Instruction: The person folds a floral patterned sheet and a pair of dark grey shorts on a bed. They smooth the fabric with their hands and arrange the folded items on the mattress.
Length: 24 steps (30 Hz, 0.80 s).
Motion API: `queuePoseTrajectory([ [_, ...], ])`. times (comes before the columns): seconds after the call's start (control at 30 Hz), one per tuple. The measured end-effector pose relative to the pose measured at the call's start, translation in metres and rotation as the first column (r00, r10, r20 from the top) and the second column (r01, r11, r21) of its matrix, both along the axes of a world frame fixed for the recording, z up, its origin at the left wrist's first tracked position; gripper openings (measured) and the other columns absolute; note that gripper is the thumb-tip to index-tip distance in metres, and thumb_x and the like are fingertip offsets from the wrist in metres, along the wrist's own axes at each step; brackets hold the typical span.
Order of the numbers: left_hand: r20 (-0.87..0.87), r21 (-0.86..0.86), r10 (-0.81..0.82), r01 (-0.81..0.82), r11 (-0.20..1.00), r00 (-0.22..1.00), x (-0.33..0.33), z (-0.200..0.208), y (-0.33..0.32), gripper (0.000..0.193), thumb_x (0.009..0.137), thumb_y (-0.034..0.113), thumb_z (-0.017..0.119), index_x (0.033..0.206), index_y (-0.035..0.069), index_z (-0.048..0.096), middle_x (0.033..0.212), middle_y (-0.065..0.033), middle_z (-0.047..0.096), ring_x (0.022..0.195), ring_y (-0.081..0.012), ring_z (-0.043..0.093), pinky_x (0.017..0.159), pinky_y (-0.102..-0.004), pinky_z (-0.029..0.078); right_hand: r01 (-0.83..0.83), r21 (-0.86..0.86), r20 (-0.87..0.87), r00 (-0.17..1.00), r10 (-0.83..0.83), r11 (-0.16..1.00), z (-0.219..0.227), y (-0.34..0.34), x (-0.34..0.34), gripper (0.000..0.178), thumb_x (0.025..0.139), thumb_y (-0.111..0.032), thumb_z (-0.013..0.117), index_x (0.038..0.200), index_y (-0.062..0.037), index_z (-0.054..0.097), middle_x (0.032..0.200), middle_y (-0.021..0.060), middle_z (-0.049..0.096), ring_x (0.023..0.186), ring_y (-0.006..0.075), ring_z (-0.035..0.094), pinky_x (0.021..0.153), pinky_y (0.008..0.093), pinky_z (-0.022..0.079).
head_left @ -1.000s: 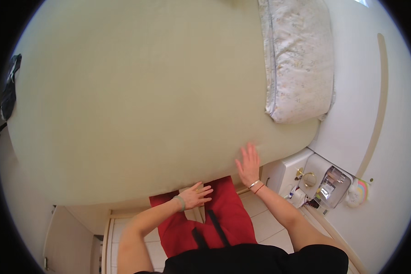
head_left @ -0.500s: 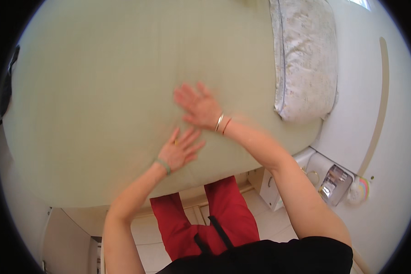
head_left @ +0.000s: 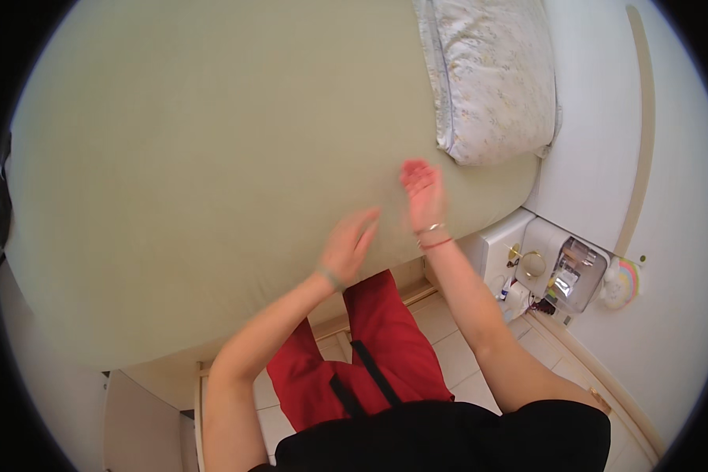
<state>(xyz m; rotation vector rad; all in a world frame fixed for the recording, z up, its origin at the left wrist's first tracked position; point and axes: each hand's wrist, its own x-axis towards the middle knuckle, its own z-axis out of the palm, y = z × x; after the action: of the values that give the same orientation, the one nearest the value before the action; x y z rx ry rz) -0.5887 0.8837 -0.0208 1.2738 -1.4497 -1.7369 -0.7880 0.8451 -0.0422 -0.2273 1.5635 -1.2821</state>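
A pale green fitted sheet covers the bed and lies smooth over most of its top. Near the bed's front edge is my left hand, slightly blurred, with its fingers stretched out and holding nothing. My right hand is turned partly palm up, its fingers loosely bent and nothing in them. It is just below the near corner of a white flowered pillow. Both hands are over the sheet; whether either touches it I cannot tell.
Right of the bed's front corner stands a white nightstand holding a clear-lidded box and small items. A rainbow-coloured ornament is beside it. The white wall borders the pillow end. A pale cabinet panel is at lower left.
Both hands have moved right, toward the pillow end, and my right hand has turned palm up. The view has shifted, so the pillow appears further left and more of the nightstand shows.
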Motion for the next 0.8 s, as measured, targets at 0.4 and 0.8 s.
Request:
queuePoseTrajectory([
  [0.4, -0.117, 0.586, 0.142, -0.047, 0.809, 0.983, -0.215, -0.052, -0.125, 0.055, 0.089, 0.032, 0.071, 0.131, 0.000, 0.053, 0.112, -0.0039, 0.065, 0.091, -0.0120, 0.058, 0.077, -0.0291, 0.047, 0.435, 0.071, 0.234, 0.867, -0.439, 0.898, -0.022, -0.008, -0.166, 0.047, 0.091, -0.046, 0.063, 0.120, -0.0107, 0.056, 0.119, 0.0032, 0.059, 0.103, 0.0188, 0.054, 0.089, 0.0357, 0.044],
  [0.8, -0.084, 0.526, 0.282, -0.198, 0.827, 0.956, -0.230, -0.009, -0.075, 0.029, 0.092, 0.012, 0.066, 0.116, -0.001, 0.055, 0.102, -0.0077, 0.064, 0.079, -0.0128, 0.061, 0.058, -0.0291, 0.054, 0.489, 0.013, 0.396, 0.798, -0.454, 0.872, -0.020, -0.019, -0.231, 0.036, 0.087, -0.034, 0.070, 0.113, -0.0101, 0.063, 0.103, 0.0010, 0.065, 0.100, 0.0175, 0.056, 0.084, 0.0302, 0.046],
])
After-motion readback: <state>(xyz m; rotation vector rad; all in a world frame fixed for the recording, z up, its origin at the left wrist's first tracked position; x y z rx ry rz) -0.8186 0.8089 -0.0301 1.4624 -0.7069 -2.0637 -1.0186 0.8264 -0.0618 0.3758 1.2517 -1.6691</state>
